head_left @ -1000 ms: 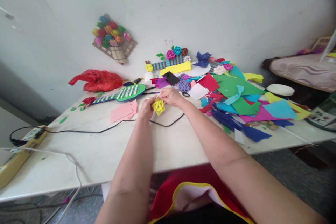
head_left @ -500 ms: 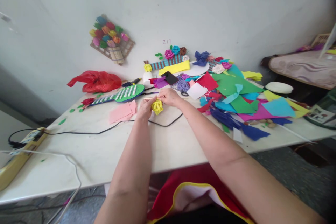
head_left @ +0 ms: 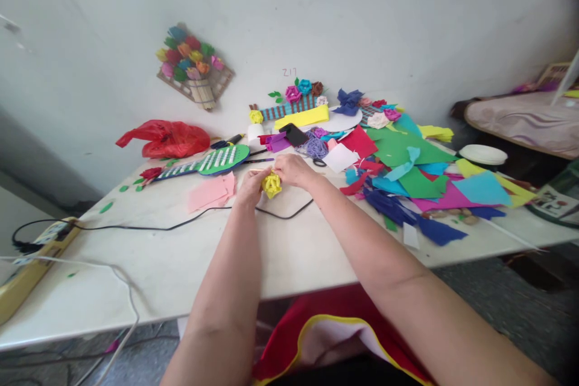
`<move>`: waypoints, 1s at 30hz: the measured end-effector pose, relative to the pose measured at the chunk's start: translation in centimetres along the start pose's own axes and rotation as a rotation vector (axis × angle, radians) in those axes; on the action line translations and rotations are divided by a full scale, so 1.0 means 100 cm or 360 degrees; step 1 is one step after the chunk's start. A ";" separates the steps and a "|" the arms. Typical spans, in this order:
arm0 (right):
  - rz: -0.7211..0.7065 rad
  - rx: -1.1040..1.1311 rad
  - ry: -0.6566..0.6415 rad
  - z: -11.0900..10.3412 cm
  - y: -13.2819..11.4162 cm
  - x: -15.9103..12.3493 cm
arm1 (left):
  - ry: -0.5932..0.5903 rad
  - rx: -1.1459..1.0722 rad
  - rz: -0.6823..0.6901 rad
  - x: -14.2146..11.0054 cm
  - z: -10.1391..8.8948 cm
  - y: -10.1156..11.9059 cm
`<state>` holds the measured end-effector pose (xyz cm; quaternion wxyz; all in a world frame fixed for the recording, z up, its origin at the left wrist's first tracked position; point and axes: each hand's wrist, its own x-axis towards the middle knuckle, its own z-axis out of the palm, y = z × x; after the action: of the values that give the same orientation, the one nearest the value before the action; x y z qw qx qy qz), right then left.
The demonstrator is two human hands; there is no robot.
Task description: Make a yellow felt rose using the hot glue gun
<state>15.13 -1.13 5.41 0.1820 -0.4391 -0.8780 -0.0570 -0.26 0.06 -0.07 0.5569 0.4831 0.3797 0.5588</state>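
Observation:
A yellow paper flower [head_left: 272, 186] is held a little above the white table, between my two hands. My left hand [head_left: 251, 183] grips its left side with closed fingers. From the right, my right hand [head_left: 292, 169] pinches at the flower's upper edge, and its fingertips are partly hidden. A thin pale stick shows by the left fingers; where it ends I cannot make out. Just left of my left hand lie pink paper pieces [head_left: 211, 192]. A black cable [head_left: 289, 216] runs across the table below the flower.
A green racket-shaped weaving [head_left: 224, 160] and a red plastic bag [head_left: 167, 140] lie at the left. Coloured paper scraps [head_left: 402, 151] cover the right side. A black phone [head_left: 294, 134] rests at the back, with scissors [head_left: 319, 162] nearer. A power strip [head_left: 40, 265] stands at the left edge.
Both hands stay in nearly the same place around the yellow paper flower. My right fingers have shifted slightly lower against it, and the view has moved a touch.

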 end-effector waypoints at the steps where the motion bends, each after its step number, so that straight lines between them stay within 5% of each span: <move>1: -0.0010 -0.0003 -0.0002 0.000 -0.001 0.000 | 0.0002 0.0000 0.0000 0.000 0.000 0.000; 18: 0.0015 0.0687 0.0207 0.013 0.014 0.005 | -0.0037 -0.0031 -0.0019 -0.007 0.005 0.009; 30: 0.0053 0.1159 -0.0251 0.018 0.036 0.000 | -0.0096 0.0039 0.0007 -0.006 0.002 0.006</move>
<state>17.50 1.57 3.53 0.2589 -0.3627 -0.8448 0.2961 -0.30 -0.62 0.52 0.5609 0.5074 0.3686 0.5404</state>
